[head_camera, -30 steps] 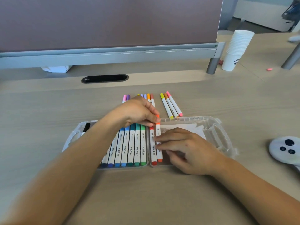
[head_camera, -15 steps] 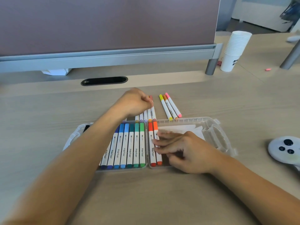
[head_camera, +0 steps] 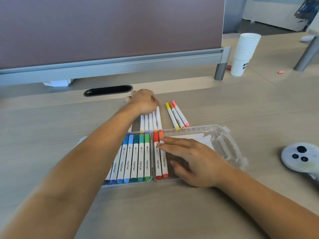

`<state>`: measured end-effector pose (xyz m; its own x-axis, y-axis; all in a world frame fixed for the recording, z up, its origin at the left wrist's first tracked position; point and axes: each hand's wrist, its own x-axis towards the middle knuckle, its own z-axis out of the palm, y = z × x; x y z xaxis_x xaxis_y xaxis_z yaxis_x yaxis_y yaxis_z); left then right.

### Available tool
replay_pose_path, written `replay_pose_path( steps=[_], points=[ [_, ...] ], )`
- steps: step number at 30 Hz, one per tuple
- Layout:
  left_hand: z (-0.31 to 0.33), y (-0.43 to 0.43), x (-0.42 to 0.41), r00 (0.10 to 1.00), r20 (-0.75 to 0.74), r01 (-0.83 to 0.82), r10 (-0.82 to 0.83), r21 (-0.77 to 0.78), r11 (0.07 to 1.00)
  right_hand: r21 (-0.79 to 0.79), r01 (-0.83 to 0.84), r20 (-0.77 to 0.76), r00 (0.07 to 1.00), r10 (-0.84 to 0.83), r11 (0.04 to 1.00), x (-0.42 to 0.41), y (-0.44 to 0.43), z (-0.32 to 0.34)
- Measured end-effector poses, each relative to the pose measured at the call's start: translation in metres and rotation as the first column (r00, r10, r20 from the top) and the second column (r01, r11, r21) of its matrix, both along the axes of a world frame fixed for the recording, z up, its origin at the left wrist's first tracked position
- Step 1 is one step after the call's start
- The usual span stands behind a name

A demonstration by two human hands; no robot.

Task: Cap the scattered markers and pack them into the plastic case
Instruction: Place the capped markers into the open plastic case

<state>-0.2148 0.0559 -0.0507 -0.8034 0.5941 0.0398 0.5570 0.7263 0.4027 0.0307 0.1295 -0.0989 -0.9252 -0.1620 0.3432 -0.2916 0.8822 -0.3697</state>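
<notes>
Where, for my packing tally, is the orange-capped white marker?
Head view: the orange-capped white marker lies in the clear plastic case's right half, beside the red-capped marker, under the right hand.

Clear, colourless plastic case [head_camera: 198, 129]. Inside, white-barrelled packed markers [head_camera: 136, 161] with black lettering, capped dark blue, light blue, teal, green, red and orange. Beyond, loose markers [head_camera: 177, 117] tipped yellow, ochre and pink. Pale wood-grain desk [head_camera: 51, 126]; mauve partition [head_camera: 103, 28], grey frame; white cups [head_camera: 245, 52], black print; white controller [head_camera: 293, 163], black buttons.

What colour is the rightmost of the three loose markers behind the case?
Pink ends, white barrel; the rightmost loose marker shows best in the head view.
</notes>
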Motion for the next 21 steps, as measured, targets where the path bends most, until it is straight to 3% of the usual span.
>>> replay_pose_path(
  steps=[3, 6, 7, 10, 12, 16, 21],
  points=[
    [0.014, -0.001, 0.005, 0.98, 0.198, -0.019, -0.036, 0.268, 0.963, 0.017, 0.029, -0.004, 1.0, -0.029, 0.999, 0.0, 0.0, 0.0],
    [0.023, -0.002, 0.012, 0.792, 0.589, -0.212, -0.16, 0.511, 0.833, -0.011, 0.051, -0.009, 0.999, -0.051, 0.999, -0.001, -0.001, -0.002],
    [0.025, -0.003, 0.016, 0.742, 0.636, -0.254, -0.21, 0.557, 0.791, -0.026, 0.061, -0.012, 0.998, -0.062, 0.998, -0.001, -0.001, -0.002],
    [0.036, -0.004, 0.025, 0.725, 0.618, -0.29, -0.305, 0.675, 0.679, -0.044, 0.091, -0.055, 0.994, -0.094, 0.995, 0.0, -0.001, 0.0],
    [0.043, -0.008, 0.035, 0.72, 0.602, -0.253, -0.344, 0.69, 0.678, -0.055, 0.101, -0.119, 0.987, -0.107, 0.993, 0.001, 0.0, 0.001],
    [0.04, -0.02, 0.058, 0.683, 0.639, -0.165, -0.354, 0.607, 0.777, -0.088, 0.13, -0.234, 0.961, -0.147, 0.988, -0.001, 0.0, 0.0],
    [0.021, -0.03, 0.074, 0.648, 0.7, -0.172, -0.3, 0.518, 0.838, -0.066, 0.063, -0.294, 0.952, -0.08, 0.996, -0.005, 0.001, -0.005]
  ],
)
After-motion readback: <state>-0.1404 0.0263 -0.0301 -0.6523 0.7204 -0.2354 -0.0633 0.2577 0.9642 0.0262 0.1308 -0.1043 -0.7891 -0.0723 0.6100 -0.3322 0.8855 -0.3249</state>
